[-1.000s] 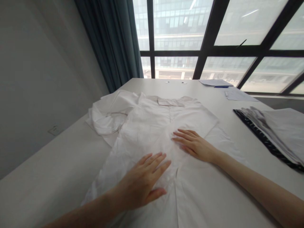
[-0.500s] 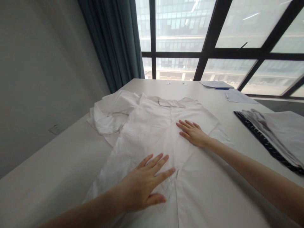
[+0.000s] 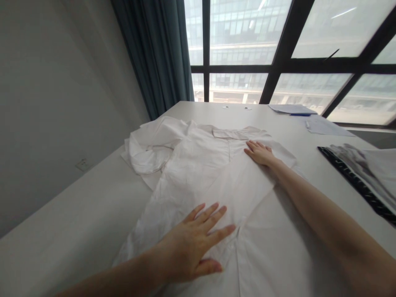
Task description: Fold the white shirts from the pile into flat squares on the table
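Observation:
A white shirt-like garment (image 3: 210,177) lies spread on the white table, its collar toward the window and a sleeve bunched at the far left. My left hand (image 3: 198,243) rests on the lower part of it, palm down with fingers spread, beside a seam with a small slit. Farther up, near the collar on the right side, my right hand (image 3: 260,153) presses flat on the cloth with its fingers stretched out. Neither hand grips anything. The garment's right sleeve is mostly hidden behind my right forearm, and its bottom runs out of view.
Folded grey and white cloth (image 3: 371,165) lies at the right on a black strip with white marks (image 3: 349,177). Papers (image 3: 328,126) and a blue pen (image 3: 300,115) are at the far right. A window, a blue curtain (image 3: 157,53) and a wall socket (image 3: 83,165) lie beyond the table (image 3: 86,210).
My right hand has slid away from me across the garment, up toward the collar. My left hand stays on about the same spot of cloth. The view has shifted slightly.

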### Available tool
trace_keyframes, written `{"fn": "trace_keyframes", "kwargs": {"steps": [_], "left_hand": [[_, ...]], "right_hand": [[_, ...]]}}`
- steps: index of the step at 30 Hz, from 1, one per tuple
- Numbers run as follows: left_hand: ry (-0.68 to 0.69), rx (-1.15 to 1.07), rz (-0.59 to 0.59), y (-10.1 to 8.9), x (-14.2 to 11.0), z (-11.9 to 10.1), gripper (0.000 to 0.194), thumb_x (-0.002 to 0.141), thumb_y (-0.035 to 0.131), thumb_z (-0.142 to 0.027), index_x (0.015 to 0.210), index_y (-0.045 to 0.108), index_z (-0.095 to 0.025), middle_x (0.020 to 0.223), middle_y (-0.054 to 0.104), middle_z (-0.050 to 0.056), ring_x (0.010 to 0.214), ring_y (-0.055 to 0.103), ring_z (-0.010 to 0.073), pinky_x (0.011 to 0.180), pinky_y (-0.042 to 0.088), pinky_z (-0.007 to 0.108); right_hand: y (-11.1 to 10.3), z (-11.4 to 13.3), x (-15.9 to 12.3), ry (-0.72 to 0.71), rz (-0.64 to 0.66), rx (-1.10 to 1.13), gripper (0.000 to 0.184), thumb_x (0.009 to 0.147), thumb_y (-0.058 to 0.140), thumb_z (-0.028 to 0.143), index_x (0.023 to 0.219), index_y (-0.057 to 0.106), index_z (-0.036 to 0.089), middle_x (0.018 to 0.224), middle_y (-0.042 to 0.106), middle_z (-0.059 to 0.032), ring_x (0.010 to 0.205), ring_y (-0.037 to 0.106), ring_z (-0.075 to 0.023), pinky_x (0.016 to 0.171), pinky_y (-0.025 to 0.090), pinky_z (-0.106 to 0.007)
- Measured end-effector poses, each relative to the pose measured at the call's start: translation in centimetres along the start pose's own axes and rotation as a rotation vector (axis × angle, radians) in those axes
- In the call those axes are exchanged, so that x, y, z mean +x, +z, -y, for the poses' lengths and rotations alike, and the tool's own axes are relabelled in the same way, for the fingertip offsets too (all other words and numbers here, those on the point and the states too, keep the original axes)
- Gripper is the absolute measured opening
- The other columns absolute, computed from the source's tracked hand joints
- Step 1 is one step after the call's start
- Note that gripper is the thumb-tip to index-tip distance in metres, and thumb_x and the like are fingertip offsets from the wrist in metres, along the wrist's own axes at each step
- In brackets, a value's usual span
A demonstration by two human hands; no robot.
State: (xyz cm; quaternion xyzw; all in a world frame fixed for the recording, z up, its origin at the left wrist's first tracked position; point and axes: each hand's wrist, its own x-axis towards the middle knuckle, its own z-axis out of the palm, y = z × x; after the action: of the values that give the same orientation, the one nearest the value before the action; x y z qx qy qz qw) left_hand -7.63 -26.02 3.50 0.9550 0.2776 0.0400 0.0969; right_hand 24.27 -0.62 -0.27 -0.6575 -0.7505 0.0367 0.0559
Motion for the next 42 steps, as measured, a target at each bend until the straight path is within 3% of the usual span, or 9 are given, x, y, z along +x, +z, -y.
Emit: {"fn": "trace_keyframes", "kwargs": {"steps": [10,20,27,32,38,42], "left_hand": [[0.017,-0.018,0.02,-0.3,-0.2,0.2,0.071,0.092,0.048,-0.059,0.152,0.026,-0.028,0.158,0.024,0.011,0.145,0.024,0.0308,0.115,0.024,0.05],[0.011,-0.027,0.038,-0.5,-0.1,0.1,0.072,0.092,0.049,-0.059,0.152,0.026,-0.027,0.159,0.023,0.011,0.145,0.023,0.0316,0.115,0.024,0.05],[-0.01,-0.064,0.095,-0.9,0.0,0.0,0.071,0.092,0.05,-0.058,0.151,0.028,-0.027,0.158,0.022,0.013,0.145,0.022,0.0319,0.116,0.024,0.05],[-0.024,-0.053,0.132,-1.1,0.2,0.0,0.076,0.088,0.061,-0.051,0.151,0.027,-0.028,0.158,0.023,0.012,0.144,0.024,0.0328,0.115,0.025,0.051],[-0.005,0.002,0.144,-1.0,0.5,0.1,0.059,0.094,0.054,-0.029,0.149,0.032,-0.028,0.155,0.029,0.013,0.142,0.029,0.0324,0.112,0.032,0.049],[0.009,0.023,0.148,-1.1,0.7,0.1,0.057,0.094,0.053,-0.027,0.148,0.034,-0.027,0.155,0.03,0.014,0.141,0.03,0.0337,0.11,0.034,0.051]], "right_hand": [[0.2,-1.9,2.8,0.158,-0.014,-0.016,0.066,0.095,0.019,0.056,0.15,0.031,0.021,0.159,0.025,-0.009,0.144,0.024,-0.0309,0.111,0.022,-0.06],[0.1,-3.6,4.3,0.193,-0.033,-0.033,0.066,0.094,0.021,0.055,0.148,0.035,0.019,0.158,0.029,-0.0093,0.143,0.026,-0.0301,0.113,0.021,-0.057],[0.1,-5.1,5.8,0.207,-0.041,-0.037,0.067,0.094,0.02,0.055,0.148,0.035,0.018,0.158,0.029,-0.0108,0.143,0.025,-0.0295,0.112,0.019,-0.061],[0.1,-6.0,6.7,0.201,-0.039,-0.041,0.066,0.094,0.02,0.055,0.148,0.035,0.02,0.157,0.029,-0.0106,0.143,0.027,-0.0285,0.112,0.019,-0.061],[-0.1,-6.5,7.5,0.206,-0.068,-0.056,0.063,0.095,0.022,0.051,0.145,0.04,0.018,0.155,0.034,-0.0128,0.14,0.033,-0.0301,0.11,0.021,-0.064],[-0.1,-6.3,7.4,0.184,-0.132,-0.062,0.055,0.095,0.027,0.046,0.137,0.049,0.017,0.148,0.044,-0.0159,0.134,0.042,-0.0313,0.107,0.025,-0.065]]}}
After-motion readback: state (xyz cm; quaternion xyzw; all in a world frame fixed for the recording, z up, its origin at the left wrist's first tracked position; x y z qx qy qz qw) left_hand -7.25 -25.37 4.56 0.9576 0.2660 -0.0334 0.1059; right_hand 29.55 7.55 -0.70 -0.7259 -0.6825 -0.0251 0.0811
